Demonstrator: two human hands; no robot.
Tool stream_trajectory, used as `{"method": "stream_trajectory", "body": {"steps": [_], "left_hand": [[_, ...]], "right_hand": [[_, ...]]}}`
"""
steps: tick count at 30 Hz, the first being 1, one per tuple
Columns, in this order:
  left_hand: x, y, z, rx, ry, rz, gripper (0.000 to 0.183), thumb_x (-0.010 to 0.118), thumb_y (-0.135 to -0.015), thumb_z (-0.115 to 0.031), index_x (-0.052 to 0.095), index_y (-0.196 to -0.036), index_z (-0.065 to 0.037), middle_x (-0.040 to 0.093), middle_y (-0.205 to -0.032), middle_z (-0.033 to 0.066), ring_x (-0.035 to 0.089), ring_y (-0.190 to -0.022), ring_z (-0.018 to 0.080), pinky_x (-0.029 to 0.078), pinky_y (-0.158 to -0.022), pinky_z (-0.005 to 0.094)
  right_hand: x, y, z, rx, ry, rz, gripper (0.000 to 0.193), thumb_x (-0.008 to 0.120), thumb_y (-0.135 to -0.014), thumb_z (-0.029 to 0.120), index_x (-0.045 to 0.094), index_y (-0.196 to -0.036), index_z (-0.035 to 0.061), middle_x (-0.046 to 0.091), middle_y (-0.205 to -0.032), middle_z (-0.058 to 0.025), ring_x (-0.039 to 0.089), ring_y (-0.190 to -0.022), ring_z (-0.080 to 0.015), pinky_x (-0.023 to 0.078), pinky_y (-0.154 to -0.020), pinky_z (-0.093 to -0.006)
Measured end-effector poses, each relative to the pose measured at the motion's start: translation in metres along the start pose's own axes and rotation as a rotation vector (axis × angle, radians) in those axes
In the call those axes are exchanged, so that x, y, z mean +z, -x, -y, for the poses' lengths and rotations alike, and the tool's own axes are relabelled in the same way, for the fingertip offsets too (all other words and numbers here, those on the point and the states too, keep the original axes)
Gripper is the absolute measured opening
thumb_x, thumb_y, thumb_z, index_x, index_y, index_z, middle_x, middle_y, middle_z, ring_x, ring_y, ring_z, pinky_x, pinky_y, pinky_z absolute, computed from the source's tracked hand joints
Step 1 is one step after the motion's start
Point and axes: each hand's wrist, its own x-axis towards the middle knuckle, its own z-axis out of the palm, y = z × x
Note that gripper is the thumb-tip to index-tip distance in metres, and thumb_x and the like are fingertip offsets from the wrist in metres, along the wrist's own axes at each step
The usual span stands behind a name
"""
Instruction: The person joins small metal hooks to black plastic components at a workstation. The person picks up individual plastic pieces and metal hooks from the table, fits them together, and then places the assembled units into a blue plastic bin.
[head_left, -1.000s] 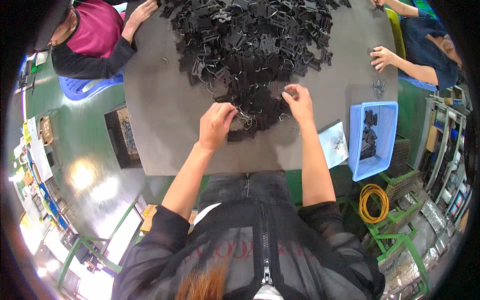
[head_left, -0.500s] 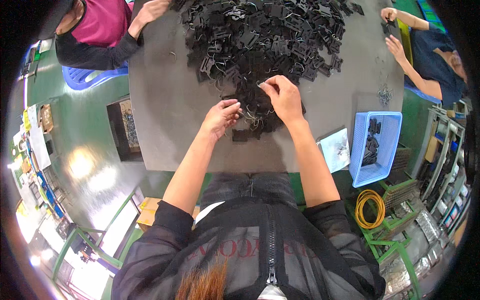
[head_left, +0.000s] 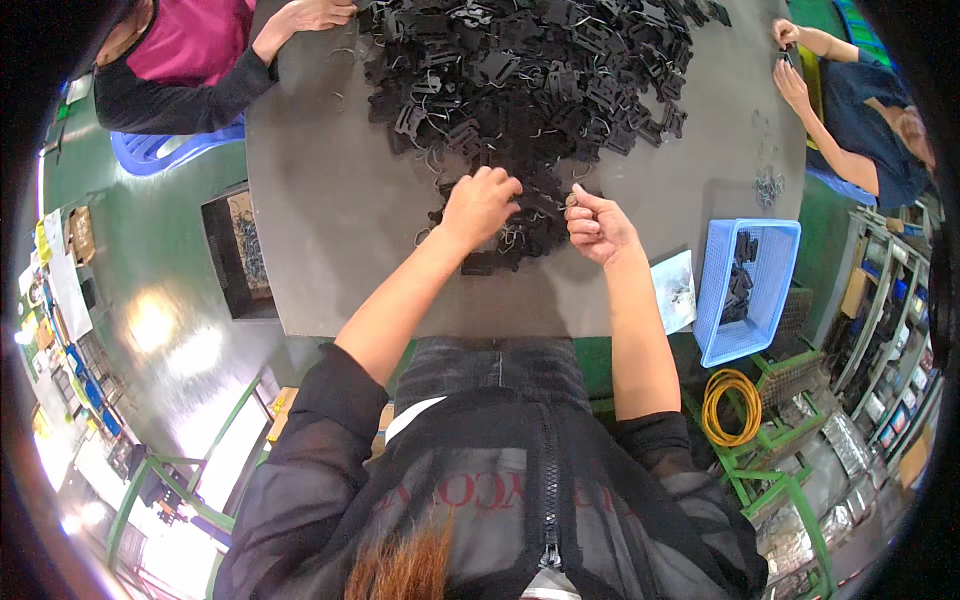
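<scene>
A large heap of black plastic parts mixed with thin metal wire hooks covers the far middle of the grey table. My left hand is over the near end of the heap, back upward, with its fingers bent down among the parts; its fingertips are hidden. To the right of it, my right hand is closed, thumb and forefinger pinched around something small that I cannot make out. Between and below my hands lie loose black parts and several wire hooks.
A blue plastic basket holding black parts stands at the table's right edge, beside a clear plastic bag. A small bunch of wire hooks lies farther right. Two people work at the left and right sides; a dark box adjoins the left edge.
My left hand has moved right and up over the parts. My right hand has drawn back right and down, its fingers now curled. The person at the left has shifted a hand toward the heap.
</scene>
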Motion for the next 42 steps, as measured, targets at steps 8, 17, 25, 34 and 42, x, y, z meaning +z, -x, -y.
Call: {"method": "stream_trajectory", "body": {"steps": [8,17,25,34,42], "left_hand": [[-0.016,0.021,-0.011,-0.021,0.012,-0.215,0.009,0.062,-0.080,-0.011,0.061,-0.088,-0.008,0.062,-0.086,0.0058,0.059,-0.085,0.0235,0.049,-0.072,0.0350],[-0.039,0.055,0.021,-0.334,0.801,-0.337,0.007,0.065,-0.083,-0.009,0.065,-0.090,-0.008,0.059,-0.115,0.0020,0.050,-0.112,0.0173,0.039,-0.095,0.0292],[-0.049,0.070,0.015,-0.479,1.386,-0.239,0.007,0.059,-0.089,-0.011,0.064,-0.092,-0.007,0.055,-0.120,-0.0008,0.049,-0.106,0.0081,0.038,-0.094,0.0258],[-0.022,0.089,0.023,-0.393,0.286,-0.305,0.017,0.061,-0.076,-0.004,0.061,-0.093,-0.006,0.059,-0.100,0.0091,0.055,-0.095,0.0266,0.044,-0.084,0.0361],[0.032,0.067,-0.023,-0.208,0.054,-0.168,0.023,0.068,-0.075,-0.031,0.060,-0.087,-0.012,0.060,-0.087,0.0036,0.058,-0.088,0.0225,0.044,-0.068,0.0373]], "right_hand": [[0.001,0.017,-0.008,-0.603,0.485,-0.263,0.020,0.058,-0.090,0.029,0.054,-0.090,0.0088,0.050,-0.064,0.0011,0.046,-0.051,-0.0086,0.034,-0.047,-0.0223],[0.002,-0.031,-0.077,-1.077,1.654,-0.565,0.019,0.068,-0.074,0.015,0.059,-0.091,0.0103,0.058,-0.088,-0.0078,0.060,-0.082,-0.0279,0.048,-0.069,-0.0384],[0.008,-0.073,-0.110,-1.134,1.796,-0.687,0.019,0.072,-0.072,0.023,0.062,-0.082,0.0097,0.061,-0.084,-0.0071,0.061,-0.080,-0.0293,0.048,-0.067,-0.0386],[0.005,0.000,-0.081,-1.136,1.405,-0.576,0.012,0.073,-0.070,0.011,0.066,-0.077,0.0043,0.061,-0.075,-0.0058,0.059,-0.067,-0.0185,0.045,-0.061,-0.0290],[0.019,0.030,-0.074,-1.514,1.174,-0.496,0.012,0.072,-0.072,-0.004,0.066,-0.080,0.0019,0.058,-0.077,-0.0011,0.051,-0.066,-0.0073,0.041,-0.057,-0.0211]]}}
